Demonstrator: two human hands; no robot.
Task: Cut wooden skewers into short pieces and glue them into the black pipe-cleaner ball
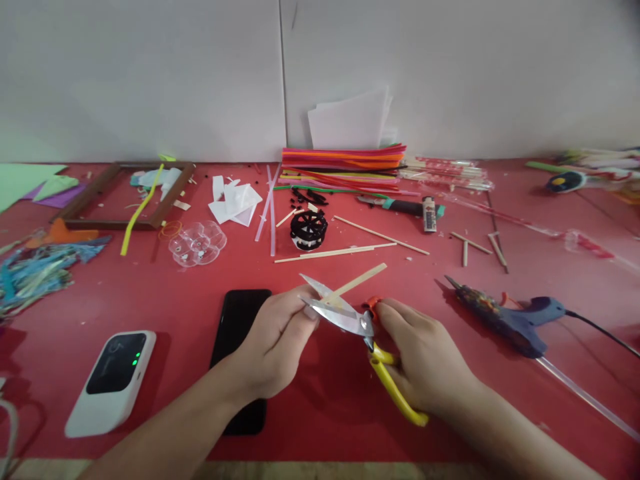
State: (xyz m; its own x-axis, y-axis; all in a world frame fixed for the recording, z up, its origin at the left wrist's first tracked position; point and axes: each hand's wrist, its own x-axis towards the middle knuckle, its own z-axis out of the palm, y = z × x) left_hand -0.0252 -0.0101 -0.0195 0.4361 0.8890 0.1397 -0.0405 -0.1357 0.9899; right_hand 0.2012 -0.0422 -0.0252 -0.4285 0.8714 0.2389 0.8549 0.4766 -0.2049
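My right hand (pixel 425 353) grips a pair of scissors (pixel 350 320) by its yellow and red handles, with the blades spread apart. Between those blades lies a flat wooden stick (pixel 361 279), slanting up to the right. My left hand (pixel 283 337) pinches the stick's lower end, fingertips close to the blade tips. Just beyond the hands, a small black wheel-shaped piece (pixel 309 230) with a pale underside rests on the red table (pixel 330 427). Thin wooden sticks (pixel 340 253) lie in front of it.
A hot glue gun (pixel 505 317) with a cable lies at right. A black phone (pixel 240 327) is partly under my left hand, beside a white device (pixel 113 383). Farther back are pipe cleaners (pixel 345 163), a utility knife (pixel 400 206), a brown frame (pixel 113 225) and a clear flower-shaped palette (pixel 197 243).
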